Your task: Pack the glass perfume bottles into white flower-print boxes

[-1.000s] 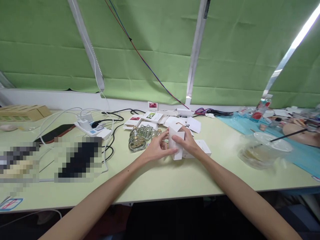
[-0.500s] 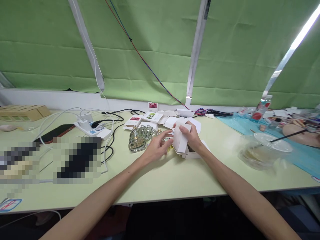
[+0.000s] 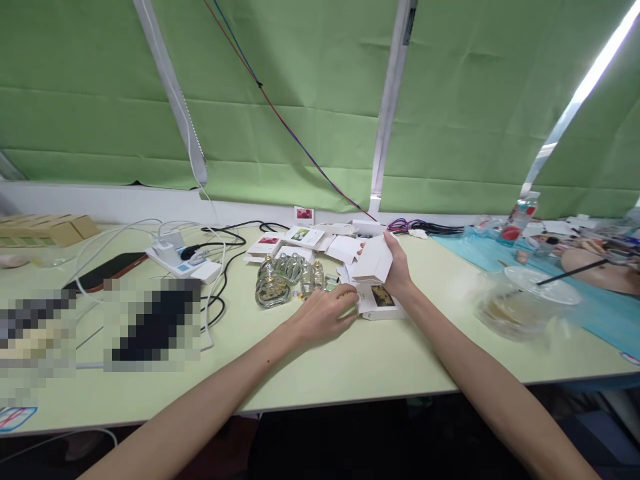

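My right hand [image 3: 399, 267] grips a small white carton [image 3: 371, 259], tilted above the table, its thumb along the top edge. My left hand [image 3: 327, 315] is lower and to the left, fingers curled together; what they hold, if anything, is hidden. Its fingertips come close to another white carton [image 3: 383, 308] with a dark and gold picture, lying below the raised one. Left of these stand several clear glass bottles [image 3: 274, 291] with gold-coloured tops. Behind them are flat white cartons with pictures, one with a green print [image 3: 305, 236].
A lidded clear plastic bowl [image 3: 510, 307] with a black straw-like stick stands at right, before a blue sheet [image 3: 593, 320] and a drink bottle [image 3: 519, 217]. At left are a white power strip [image 3: 183, 267], tangled cables and a phone-like dark slab [image 3: 110, 268]. Cardboard boxes [image 3: 45, 230] lie far left.
My right hand has turned and raised the white carton, uncovering the picture on the carton below. My left hand has dropped away from it, and its spread fingers have curled in.
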A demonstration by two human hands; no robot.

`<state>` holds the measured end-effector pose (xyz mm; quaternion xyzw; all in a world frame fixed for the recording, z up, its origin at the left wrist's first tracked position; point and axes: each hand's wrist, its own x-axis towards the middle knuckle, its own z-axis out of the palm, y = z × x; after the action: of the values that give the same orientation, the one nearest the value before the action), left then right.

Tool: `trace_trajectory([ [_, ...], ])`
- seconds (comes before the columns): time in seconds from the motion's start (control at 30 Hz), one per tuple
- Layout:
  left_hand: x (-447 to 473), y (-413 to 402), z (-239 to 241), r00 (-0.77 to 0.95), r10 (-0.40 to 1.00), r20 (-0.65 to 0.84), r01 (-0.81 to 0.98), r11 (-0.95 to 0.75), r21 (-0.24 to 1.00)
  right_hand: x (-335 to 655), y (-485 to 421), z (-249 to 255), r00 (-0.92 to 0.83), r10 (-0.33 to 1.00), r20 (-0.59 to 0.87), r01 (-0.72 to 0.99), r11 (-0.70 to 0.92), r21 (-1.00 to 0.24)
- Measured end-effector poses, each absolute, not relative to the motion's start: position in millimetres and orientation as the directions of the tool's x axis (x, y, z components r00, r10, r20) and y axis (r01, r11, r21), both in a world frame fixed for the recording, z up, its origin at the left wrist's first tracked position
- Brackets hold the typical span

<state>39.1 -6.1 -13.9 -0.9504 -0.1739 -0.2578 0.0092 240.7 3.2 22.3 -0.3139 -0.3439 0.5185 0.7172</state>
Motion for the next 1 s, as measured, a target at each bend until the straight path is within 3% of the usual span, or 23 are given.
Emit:
trace_trajectory([
  [0.17,46.2,-6.1,-20.6,0.825,0.275,0.494,0.338,-0.940,-0.041,239.9,4.2,19.5,0.205,0.971,0.122,-0.558,0.218,-0.801],
  [0.47,50.7,-9.1,-19.2,0.801,0.233,0.552,0.280,-0.960,-0.002,241.9,5.2,20.8,0.235,0.967,0.100,-0.612,0.227,-0.758],
  [0.67,47.9,-7.0,-17.2,0.763,0.125,0.634,0.236,-0.967,-0.094,244.7,2.3,29.1,0.246,0.969,0.018,-0.686,0.188,-0.703],
  [0.87,43.2,-3.3,-12.6,0.668,0.049,0.743,0.259,-0.951,-0.171,252.9,4.4,30.2,0.242,0.966,0.086,-0.705,0.236,-0.669],
  [1.0,38.9,-0.9,-7.9,0.576,0.030,0.817,0.258,-0.955,-0.147,259.4,6.8,27.7,0.217,0.971,0.101,-0.706,0.228,-0.671],
])
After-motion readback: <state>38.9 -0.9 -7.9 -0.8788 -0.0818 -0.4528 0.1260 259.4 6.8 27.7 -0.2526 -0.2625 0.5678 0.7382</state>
